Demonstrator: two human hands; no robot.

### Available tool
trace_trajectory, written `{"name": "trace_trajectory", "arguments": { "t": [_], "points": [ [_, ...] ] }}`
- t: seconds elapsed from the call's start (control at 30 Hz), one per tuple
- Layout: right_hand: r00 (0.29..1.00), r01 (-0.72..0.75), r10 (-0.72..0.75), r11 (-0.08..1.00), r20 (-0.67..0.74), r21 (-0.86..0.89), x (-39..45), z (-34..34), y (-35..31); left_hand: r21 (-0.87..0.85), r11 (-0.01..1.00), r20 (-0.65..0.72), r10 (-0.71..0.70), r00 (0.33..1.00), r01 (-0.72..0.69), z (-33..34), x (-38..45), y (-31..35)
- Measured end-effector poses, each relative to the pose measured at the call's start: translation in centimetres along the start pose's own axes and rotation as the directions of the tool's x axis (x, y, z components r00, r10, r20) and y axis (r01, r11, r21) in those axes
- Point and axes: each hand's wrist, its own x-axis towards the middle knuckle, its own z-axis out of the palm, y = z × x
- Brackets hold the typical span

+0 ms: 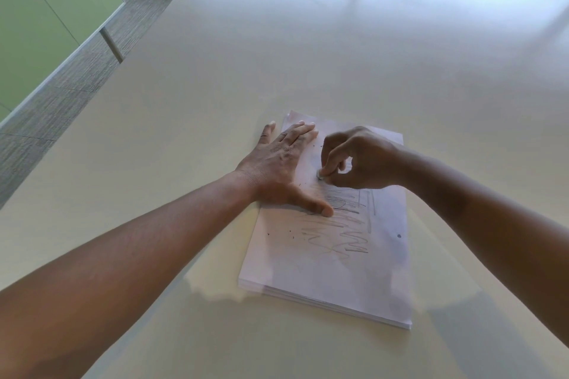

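One paper stack (332, 271) lies lengthwise away from the person; flat left hand (277, 163) presses it, right hand (363, 160) pinches one eraser (320, 175).

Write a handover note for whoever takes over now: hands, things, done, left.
Left hand: flat, fingers straight, pressing the paper stack at its left edge, on the table.
Right hand: pinches a small eraser, its end on the top sheet.
Done: the patch beyond the eraser looks only faintly grey; dark crumbs lie about.
Left: pencil scribbles across the sheet's middle, on the near side of the eraser.
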Motion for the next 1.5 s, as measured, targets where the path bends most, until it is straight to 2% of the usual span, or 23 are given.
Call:
{"name": "trace_trajectory", "arguments": {
  "t": [0.07, 0.2, 0.27, 0.33, 0.43, 0.5, 0.67, 0.73, 0.93, 1.03, 1.17, 1.23, 1.4, 1.5],
  "points": [
    [1.0, -0.016, 0.016, 1.0, 0.003, -0.003, 0.1, -0.4, 0.5, 0.001, 1.0, 0.001, -0.001, 1.0, 0.001, 0.0, -0.1, 0.0],
    [0.977, -0.114, 0.112, 0.993, -0.181, -0.004, 0.7, -0.3, 1.6, 0.008, 1.0, 0.005, -0.003, 1.0, 0.003, -0.1, -0.1, 0.1],
    [0.969, -0.133, 0.125, 0.991, -0.215, -0.024, 0.7, 0.0, 1.5, 0.009, 1.0, 0.007, -0.003, 1.0, 0.003, -0.2, -0.1, 0.1],
    [0.981, -0.082, 0.074, 0.996, -0.179, -0.042, 0.3, 0.3, 0.7, 0.009, 1.0, 0.007, -0.001, 1.0, 0.001, -0.2, 0.0, 0.1],
    [0.998, 0.049, -0.051, 0.998, -0.043, -0.04, -0.4, 0.4, -0.4, 0.002, 1.0, 0.005, 0.001, 1.0, -0.001, -0.1, 0.0, 0.0],
    [0.998, 0.066, -0.066, 0.997, -0.001, -0.043, -0.4, 0.3, -0.4, -0.002, 1.0, 0.007, -0.001, 1.0, 0.001, -0.1, 0.0, 0.0],
    [0.982, -0.053, 0.043, 0.997, -0.181, -0.051, 0.6, 0.1, 1.2, 0.007, 1.0, 0.018, -0.006, 1.0, 0.006, -0.2, 0.0, 0.1],
    [0.977, -0.056, 0.039, 0.996, -0.208, -0.073, 0.7, 0.3, 1.0, 0.009, 1.0, 0.01, -0.003, 1.0, 0.003, -0.1, 0.0, 0.0],
    [0.988, 0.134, -0.137, 0.99, -0.075, -0.04, -0.8, 1.4, -1.0, -0.003, 1.0, -0.003, 0.002, 1.0, -0.002, 0.1, 0.0, 0.0],
    [0.988, 0.117, -0.121, 0.992, -0.099, -0.047, -0.5, 1.3, -0.5, 0.01, 1.0, -0.001, 0.002, 1.0, -0.002, 0.1, 0.0, 0.0],
    [0.976, -0.017, 0.0, 0.997, -0.218, -0.075, 0.5, 0.8, 0.9, 0.018, 1.0, 0.007, 0.003, 1.0, -0.003, 0.0, -0.1, 0.1],
    [0.973, -0.039, 0.02, 0.996, -0.229, -0.077, 0.5, 0.8, 1.0, 0.017, 1.0, 0.003, 0.004, 1.0, -0.004, 0.0, 0.0, 0.0],
    [0.986, 0.09, -0.092, 0.996, -0.14, -0.021, -0.7, 1.5, -0.6, 0.006, 1.0, -0.005, 0.007, 1.0, -0.007, 0.1, -0.1, 0.0],
    [0.988, 0.112, -0.111, 0.994, -0.105, 0.008, -0.9, 1.6, -0.8, 0.013, 1.0, 0.0, 0.006, 1.0, -0.006, 0.0, -0.1, 0.0]
  ]
}}
